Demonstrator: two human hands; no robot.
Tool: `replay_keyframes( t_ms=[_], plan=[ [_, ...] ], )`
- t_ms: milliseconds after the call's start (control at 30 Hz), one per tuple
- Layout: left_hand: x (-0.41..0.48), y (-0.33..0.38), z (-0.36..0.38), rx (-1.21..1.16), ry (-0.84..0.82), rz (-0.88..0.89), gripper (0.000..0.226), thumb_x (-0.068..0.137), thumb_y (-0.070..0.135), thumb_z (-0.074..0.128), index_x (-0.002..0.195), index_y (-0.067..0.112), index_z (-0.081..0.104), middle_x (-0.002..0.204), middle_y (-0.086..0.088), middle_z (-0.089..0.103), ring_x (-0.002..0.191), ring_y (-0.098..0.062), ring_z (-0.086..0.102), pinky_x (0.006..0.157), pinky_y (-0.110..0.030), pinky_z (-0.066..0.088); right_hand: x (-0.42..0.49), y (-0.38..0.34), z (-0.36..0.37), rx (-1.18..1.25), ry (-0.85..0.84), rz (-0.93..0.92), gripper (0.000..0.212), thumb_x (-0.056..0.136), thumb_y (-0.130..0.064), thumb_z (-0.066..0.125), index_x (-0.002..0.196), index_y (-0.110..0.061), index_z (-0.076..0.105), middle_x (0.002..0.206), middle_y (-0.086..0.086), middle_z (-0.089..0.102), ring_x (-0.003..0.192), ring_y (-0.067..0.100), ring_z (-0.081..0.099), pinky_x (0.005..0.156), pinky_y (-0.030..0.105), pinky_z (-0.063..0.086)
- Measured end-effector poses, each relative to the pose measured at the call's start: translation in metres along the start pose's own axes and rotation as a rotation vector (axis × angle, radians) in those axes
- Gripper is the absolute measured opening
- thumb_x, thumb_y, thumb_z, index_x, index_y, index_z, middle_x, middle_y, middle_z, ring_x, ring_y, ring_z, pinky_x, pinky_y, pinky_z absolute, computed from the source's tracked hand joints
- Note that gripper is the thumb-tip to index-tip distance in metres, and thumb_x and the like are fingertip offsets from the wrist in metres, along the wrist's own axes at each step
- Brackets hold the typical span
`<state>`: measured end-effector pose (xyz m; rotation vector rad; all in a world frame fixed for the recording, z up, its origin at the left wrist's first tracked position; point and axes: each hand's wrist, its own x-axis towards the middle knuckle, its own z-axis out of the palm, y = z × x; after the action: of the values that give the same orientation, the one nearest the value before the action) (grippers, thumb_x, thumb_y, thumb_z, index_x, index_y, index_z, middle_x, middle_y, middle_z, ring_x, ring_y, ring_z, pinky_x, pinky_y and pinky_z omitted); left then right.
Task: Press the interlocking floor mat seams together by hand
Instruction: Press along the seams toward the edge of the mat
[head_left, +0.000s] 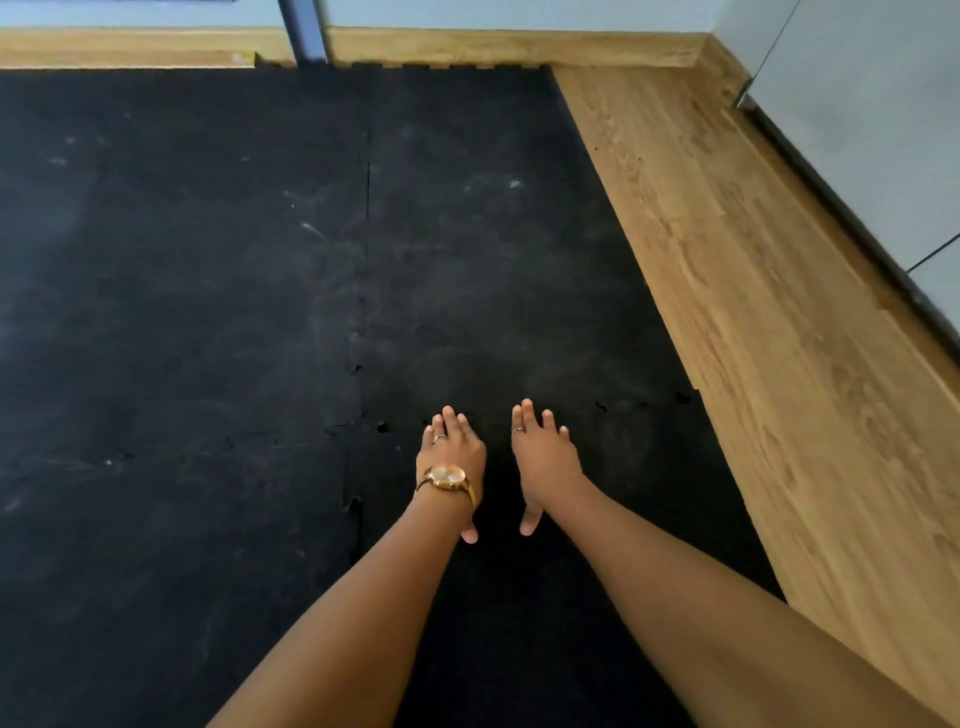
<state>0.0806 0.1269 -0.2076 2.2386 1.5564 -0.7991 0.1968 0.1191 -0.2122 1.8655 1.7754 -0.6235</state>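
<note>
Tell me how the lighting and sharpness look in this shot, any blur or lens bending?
Head view: soft even daylight; black mat dark, seams faint; wooden floor edges bow from the wide-angle lens; left hand and right hand slightly soft; no strong glare.

So around you there's a wood-look floor (753, 322), bare in a wide strip running down your right side, warm oak colour with plenty of grain. A matching wooden skirting board (493, 49) runs along the far wall (519, 13), which is a pale bluish grey, and carries on round the corner to your right. A dark blue post (304, 31), maybe a furniture leg, you can't really tell, comes down in front of that skirting at the back. On the right you've got light grey panels (872, 135) with a thin seam between them.
</note>
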Motion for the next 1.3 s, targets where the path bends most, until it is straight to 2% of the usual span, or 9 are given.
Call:
replay_keyframes(
  t_ms=[200,367,467,600,767,867,1133,1233,1300],
  plan=[
    [-0.007,-0.008,0.0,-0.09,-0.058,0.005,0.146,0.056,0.034,0.091,0.146,-0.002,-0.018,0.154,-0.023,-0.023,0.144,-0.037,-0.016,0.118,-0.043,0.002,-0.01,0.014,-0.001,0.125,0.001,-0.067,0.148,0.051,-0.03,0.094,0.15,-0.012,-0.015,0.161,0.004,-0.017,0.147,0.029,-0.013,0.119,0.048,0.008],
    [-0.01,0.019,-0.014,0.072,-0.104,-0.082,0.145,0.059,0.048,0.086,0.144,-0.007,-0.018,0.154,-0.029,-0.018,0.145,-0.041,-0.006,0.118,-0.045,0.01,-0.037,0.072,0.005,0.119,0.057,0.116,0.142,0.059,-0.042,0.088,0.15,-0.007,-0.015,0.161,0.009,-0.018,0.146,0.031,-0.017,0.12,0.051,0.001],
    [-0.004,0.054,-0.028,0.099,0.0,0.102,0.147,0.056,0.051,0.087,0.145,-0.004,-0.017,0.156,-0.024,-0.018,0.145,-0.036,-0.01,0.118,-0.044,0.005,-0.05,0.127,-0.004,0.024,0.033,0.208,0.144,0.059,-0.039,0.089,0.149,-0.009,-0.019,0.161,0.007,-0.02,0.146,0.033,-0.017,0.12,0.053,0.003],
    [0.006,0.109,-0.045,0.118,0.122,0.395,0.151,0.051,0.048,0.09,0.148,0.003,-0.017,0.157,-0.016,-0.02,0.145,-0.028,-0.016,0.117,-0.04,-0.004,-0.047,0.152,-0.006,-0.035,-0.014,0.205,0.145,0.058,-0.036,0.09,0.149,-0.015,-0.02,0.161,-0.001,-0.02,0.147,0.032,-0.015,0.116,0.061,0.011],
    [0.034,0.14,-0.056,0.163,0.053,0.423,0.151,0.052,0.043,0.091,0.148,0.003,-0.018,0.157,-0.016,-0.019,0.145,-0.028,-0.015,0.118,-0.038,-0.004,-0.024,0.167,0.007,0.101,-0.027,0.213,0.148,0.055,-0.026,0.093,0.147,-0.026,-0.024,0.158,0.003,-0.029,0.146,0.031,-0.018,0.115,0.064,0.011],
    [0.044,0.142,-0.05,0.19,0.006,0.422,0.153,0.05,0.041,0.093,0.147,0.002,-0.02,0.156,-0.017,-0.023,0.145,-0.029,-0.017,0.117,-0.038,-0.005,-0.015,0.186,0.015,0.189,-0.045,0.169,0.153,0.05,-0.032,0.094,0.145,-0.034,-0.026,0.154,0.011,-0.036,0.146,0.03,-0.021,0.117,0.06,0.011],
    [0.054,0.129,-0.046,0.102,0.001,0.5,0.149,0.053,0.046,0.089,0.148,0.01,-0.019,0.157,-0.008,-0.024,0.144,-0.021,-0.021,0.116,-0.036,-0.008,-0.006,0.19,0.017,0.163,-0.035,0.202,0.157,0.043,-0.037,0.096,0.145,-0.04,-0.024,0.156,0.009,-0.032,0.148,0.029,-0.015,0.115,0.057,0.014],
    [0.053,0.112,-0.039,0.133,0.097,0.557,0.139,0.06,0.069,0.074,0.15,0.014,-0.016,0.158,-0.006,-0.021,0.145,-0.021,-0.018,0.118,-0.04,-0.009,-0.01,0.19,0.015,0.168,-0.038,0.195,0.155,0.046,-0.037,0.095,0.145,-0.039,-0.023,0.157,0.009,-0.03,0.148,0.029,-0.014,0.116,0.058,0.014],
    [0.044,0.092,-0.026,0.218,0.242,0.583,0.122,0.07,0.084,0.047,0.151,0.014,-0.013,0.159,-0.009,-0.016,0.146,-0.024,-0.015,0.12,-0.042,-0.006,-0.017,0.184,0.011,0.158,-0.036,0.225,0.152,0.049,-0.035,0.094,0.146,-0.036,-0.023,0.158,0.01,-0.027,0.148,0.029,-0.012,0.117,0.057,0.014]
  ],
)
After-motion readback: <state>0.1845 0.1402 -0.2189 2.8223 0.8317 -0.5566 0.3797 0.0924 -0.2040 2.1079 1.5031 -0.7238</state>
